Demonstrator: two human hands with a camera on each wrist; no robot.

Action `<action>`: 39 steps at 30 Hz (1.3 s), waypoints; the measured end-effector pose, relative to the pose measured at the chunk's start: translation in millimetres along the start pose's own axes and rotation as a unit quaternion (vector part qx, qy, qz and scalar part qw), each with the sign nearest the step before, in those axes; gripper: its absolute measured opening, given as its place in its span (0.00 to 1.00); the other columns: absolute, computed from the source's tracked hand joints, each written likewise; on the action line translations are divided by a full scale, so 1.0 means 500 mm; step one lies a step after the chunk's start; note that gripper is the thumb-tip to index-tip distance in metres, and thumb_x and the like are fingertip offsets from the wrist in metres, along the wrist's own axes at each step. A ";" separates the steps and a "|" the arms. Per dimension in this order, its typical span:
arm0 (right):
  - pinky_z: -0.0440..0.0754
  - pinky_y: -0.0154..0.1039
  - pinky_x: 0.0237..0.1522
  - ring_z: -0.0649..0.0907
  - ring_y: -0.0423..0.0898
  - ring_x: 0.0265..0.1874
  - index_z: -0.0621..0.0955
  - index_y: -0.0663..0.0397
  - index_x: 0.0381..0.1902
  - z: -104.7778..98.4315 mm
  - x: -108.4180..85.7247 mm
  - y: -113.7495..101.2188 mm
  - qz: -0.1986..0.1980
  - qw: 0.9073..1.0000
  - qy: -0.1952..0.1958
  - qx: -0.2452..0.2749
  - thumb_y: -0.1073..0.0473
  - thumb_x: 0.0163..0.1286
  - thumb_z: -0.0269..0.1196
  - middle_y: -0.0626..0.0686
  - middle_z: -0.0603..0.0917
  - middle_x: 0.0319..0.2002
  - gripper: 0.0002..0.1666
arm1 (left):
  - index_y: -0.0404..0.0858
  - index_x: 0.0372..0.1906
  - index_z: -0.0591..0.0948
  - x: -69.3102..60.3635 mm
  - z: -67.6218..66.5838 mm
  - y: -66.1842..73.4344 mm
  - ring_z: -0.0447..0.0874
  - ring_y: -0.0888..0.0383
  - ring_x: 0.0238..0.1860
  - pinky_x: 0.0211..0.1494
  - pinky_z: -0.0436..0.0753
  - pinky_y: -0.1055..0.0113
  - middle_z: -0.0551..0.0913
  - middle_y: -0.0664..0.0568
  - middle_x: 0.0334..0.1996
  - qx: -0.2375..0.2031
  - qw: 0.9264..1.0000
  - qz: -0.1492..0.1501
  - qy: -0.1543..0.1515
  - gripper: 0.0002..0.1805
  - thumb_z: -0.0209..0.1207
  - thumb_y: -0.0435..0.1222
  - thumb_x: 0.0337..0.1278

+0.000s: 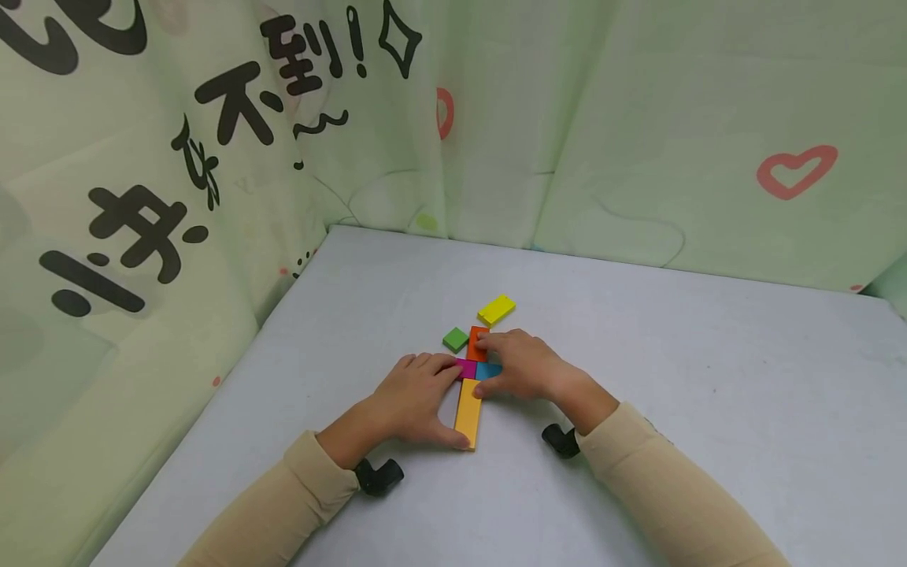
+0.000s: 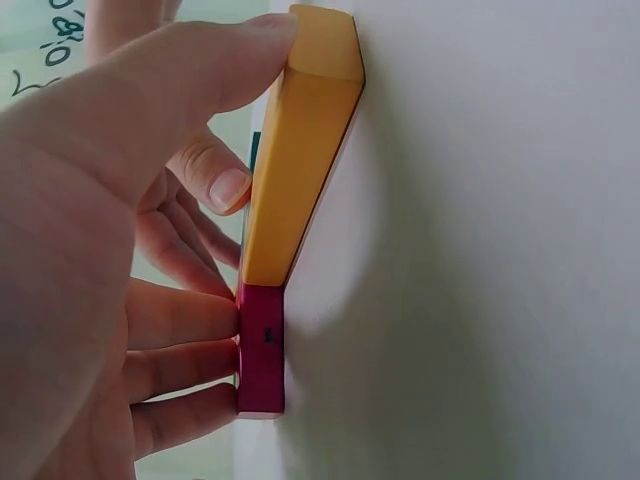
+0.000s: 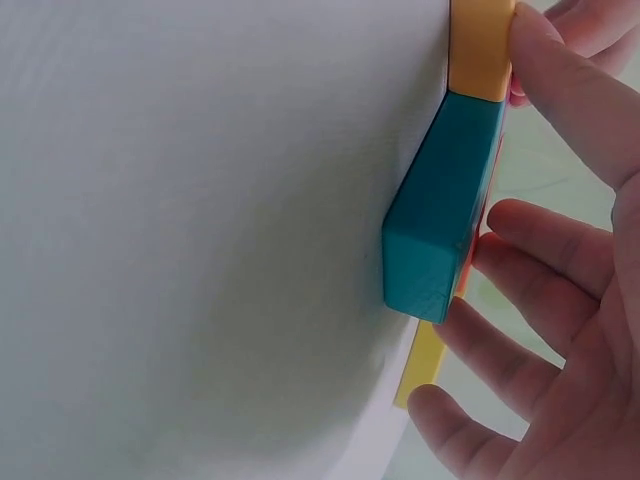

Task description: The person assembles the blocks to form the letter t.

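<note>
On the table an amber block [image 1: 467, 417] lies lengthwise, its far end against a magenta block [image 1: 467, 368] and a blue block [image 1: 488, 371] set side by side. Beyond these lies an orange-red block [image 1: 475, 353]. My left hand [image 1: 414, 405] rests its thumb on the amber block's near end, with fingertips touching the magenta block [image 2: 262, 360]. My right hand [image 1: 527, 368] spreads over the blue block [image 3: 440, 190]; its thumb touches the amber block [image 3: 482, 45] near the far end, and a fingertip lies on the orange-red block. Neither hand curls round a block.
A green block [image 1: 456, 339] lies left of the orange-red one, and a yellow block [image 1: 497, 310] lies beyond it. Light green printed curtains stand along the table's left and back edges. Black wrist-mounted devices sit beneath both sleeves.
</note>
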State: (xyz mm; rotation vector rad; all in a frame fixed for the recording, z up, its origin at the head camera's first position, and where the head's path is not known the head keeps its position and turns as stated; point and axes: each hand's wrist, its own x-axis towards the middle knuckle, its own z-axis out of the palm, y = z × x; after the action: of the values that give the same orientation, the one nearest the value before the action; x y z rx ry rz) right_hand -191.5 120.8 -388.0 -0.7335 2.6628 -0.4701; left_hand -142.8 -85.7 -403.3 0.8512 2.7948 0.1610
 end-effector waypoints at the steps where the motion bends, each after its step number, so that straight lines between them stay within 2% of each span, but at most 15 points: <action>1: 0.75 0.54 0.59 0.73 0.58 0.62 0.73 0.55 0.70 0.000 0.000 0.000 0.001 1.000 0.000 0.002 0.43 0.60 0.74 0.58 0.76 0.65 0.45 | 0.40 0.73 0.69 0.000 0.000 0.001 0.64 0.50 0.69 0.71 0.63 0.48 0.68 0.49 0.70 0.000 1.000 0.000 0.000 0.56 0.63 0.71 0.42; 18: 0.76 0.54 0.58 0.73 0.58 0.61 0.73 0.55 0.70 -0.003 -0.001 -0.001 0.000 1.000 -0.002 0.004 0.43 0.60 0.74 0.57 0.76 0.65 0.45 | 0.39 0.73 0.69 -0.004 -0.005 0.011 0.63 0.49 0.70 0.70 0.65 0.49 0.66 0.48 0.72 -0.007 1.000 -0.008 -0.010 0.56 0.65 0.69 0.43; 39: 0.74 0.54 0.60 0.73 0.57 0.62 0.77 0.53 0.67 -0.003 0.000 -0.003 -0.024 1.000 -0.005 0.006 0.45 0.61 0.73 0.55 0.78 0.62 0.38 | 0.42 0.72 0.70 -0.003 0.001 0.004 0.62 0.50 0.70 0.66 0.65 0.46 0.67 0.50 0.71 -0.003 1.000 -0.010 0.002 0.55 0.63 0.71 0.42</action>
State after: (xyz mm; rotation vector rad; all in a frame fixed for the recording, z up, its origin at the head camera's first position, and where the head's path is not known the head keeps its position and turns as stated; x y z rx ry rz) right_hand -191.5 119.8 -386.3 -0.7967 2.6353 -0.4919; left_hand -140.5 -84.7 -403.2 0.8232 2.8037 0.1673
